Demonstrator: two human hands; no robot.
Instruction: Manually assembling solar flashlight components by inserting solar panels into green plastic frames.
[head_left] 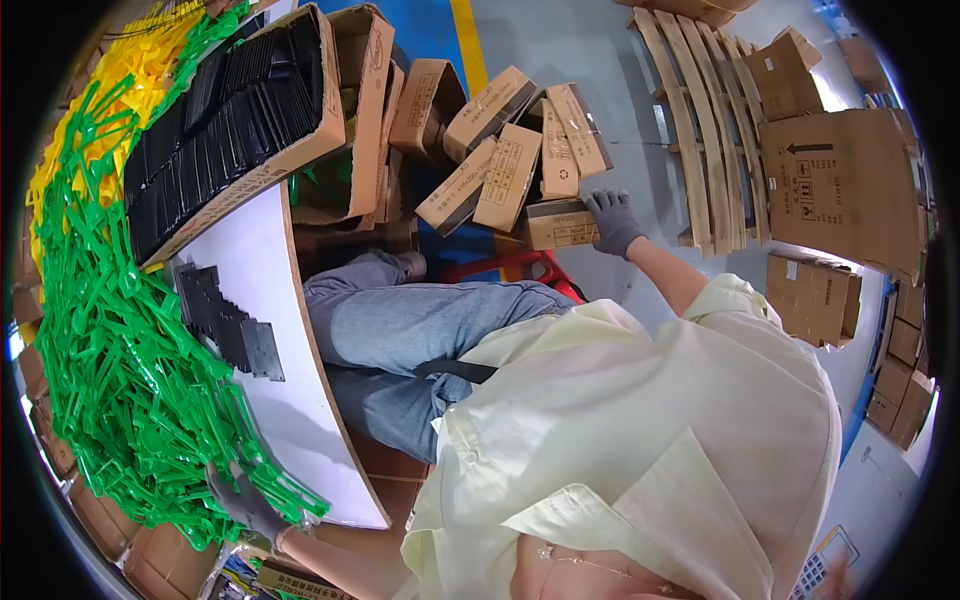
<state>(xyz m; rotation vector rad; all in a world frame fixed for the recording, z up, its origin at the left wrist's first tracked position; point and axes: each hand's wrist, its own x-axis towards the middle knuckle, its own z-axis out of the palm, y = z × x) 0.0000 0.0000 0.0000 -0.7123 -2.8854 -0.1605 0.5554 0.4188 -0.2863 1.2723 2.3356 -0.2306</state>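
My left hand (248,503), in a grey glove, is at the near edge of a heap of green plastic pieces (130,400). Its fingers look apart and touch the pieces; some tips are hidden among them. On the other side, my gloved right hand (614,222) rests with spread fingers at the end of a small brown carton (560,226). Several similar small cartons (508,178) lie loosely stacked beyond it. Black flat pieces (225,320) lie overlapping on the white tabletop (330,450), beside the green heap.
A large open carton (331,75) full of black flat packets stands on the table's far part. Yellow pieces (150,60) lie behind the green ones. Open cartons (425,105) stand beside the table. A wooden pallet (700,130) and large cartons (840,190) are at right.
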